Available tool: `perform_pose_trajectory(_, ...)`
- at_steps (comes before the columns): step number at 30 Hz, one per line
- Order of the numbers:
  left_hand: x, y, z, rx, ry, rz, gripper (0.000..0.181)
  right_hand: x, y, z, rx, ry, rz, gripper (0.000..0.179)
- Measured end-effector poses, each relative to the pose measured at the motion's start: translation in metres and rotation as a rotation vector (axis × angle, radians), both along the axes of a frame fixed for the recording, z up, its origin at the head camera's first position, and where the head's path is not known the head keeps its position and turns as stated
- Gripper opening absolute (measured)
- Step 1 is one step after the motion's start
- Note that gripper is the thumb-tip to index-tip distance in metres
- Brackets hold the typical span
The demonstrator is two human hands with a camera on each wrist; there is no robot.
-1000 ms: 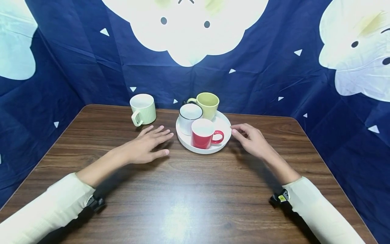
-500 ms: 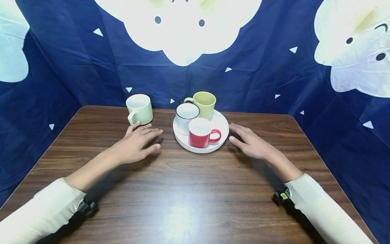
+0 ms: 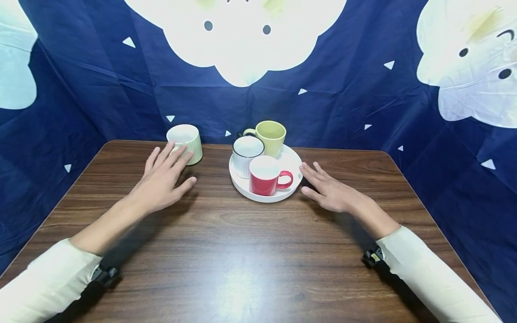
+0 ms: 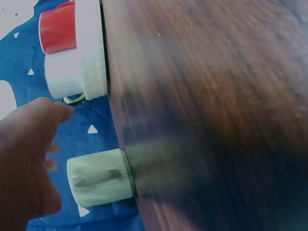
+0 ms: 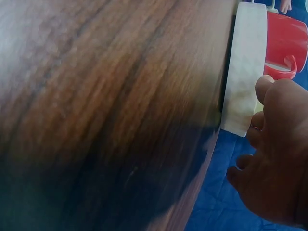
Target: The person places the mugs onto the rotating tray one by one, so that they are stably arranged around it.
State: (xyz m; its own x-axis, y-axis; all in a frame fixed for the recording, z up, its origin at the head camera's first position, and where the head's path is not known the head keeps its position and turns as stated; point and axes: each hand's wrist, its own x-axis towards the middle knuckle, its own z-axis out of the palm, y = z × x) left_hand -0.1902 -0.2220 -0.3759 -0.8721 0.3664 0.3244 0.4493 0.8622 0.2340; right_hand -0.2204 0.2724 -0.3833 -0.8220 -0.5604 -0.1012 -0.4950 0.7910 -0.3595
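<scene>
A light green ribbed mug [image 3: 195,148] stands upright at the back left of the table. My left hand [image 3: 157,186], fingers spread, reaches in front of it and hides its handle in the head view. A gap shows between that hand and the mug [image 4: 98,180] in the left wrist view. To the right, a white round tray [image 3: 270,199] bears a red mug [image 3: 262,184], a white mug with a dark rim [image 3: 243,163] and a yellow-green mug [image 3: 271,142]. My right hand [image 3: 333,193] holds nothing; its extended fingertips are at the tray's right rim, and contact is unclear.
Brown wood-grain tabletop [image 3: 242,242] spreads in front of the mugs. Behind its rear edge hangs a dark blue cloth [image 3: 339,116] with white cloud figures and triangles. A small black item [image 3: 240,134] peeks out behind the white mug.
My left hand has moved left, from beside the tray to in front of the green mug. My right hand's fingers have straightened and spread near the rim. The mugs and tray stay in place.
</scene>
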Motion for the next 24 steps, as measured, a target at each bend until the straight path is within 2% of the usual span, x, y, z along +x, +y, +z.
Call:
perform_pose_trajectory(6, -0.001, -0.007, -0.002, 0.155, -0.033, 0.119, 0.084, 0.001, 0.000, 0.000, 0.007, -0.014, -0.003, 0.075)
perform_pose_trajectory(11, -0.003, -0.010, 0.000, 0.222, -0.057, 0.166, 0.081, 0.003, 0.000, 0.002, 0.008, -0.012, 0.000, 0.076)
perform_pose_trajectory(18, -0.009, -0.012, -0.001, 0.252, -0.172, 0.207, 0.080, 0.004, 0.002, 0.000, 0.012, -0.001, 0.016, 0.076)
perform_pose_trajectory(24, -0.014, -0.016, -0.002, 0.366, -0.277, 0.255, 0.076, 0.008, 0.002, 0.000, 0.012, 0.004, 0.028, 0.074)
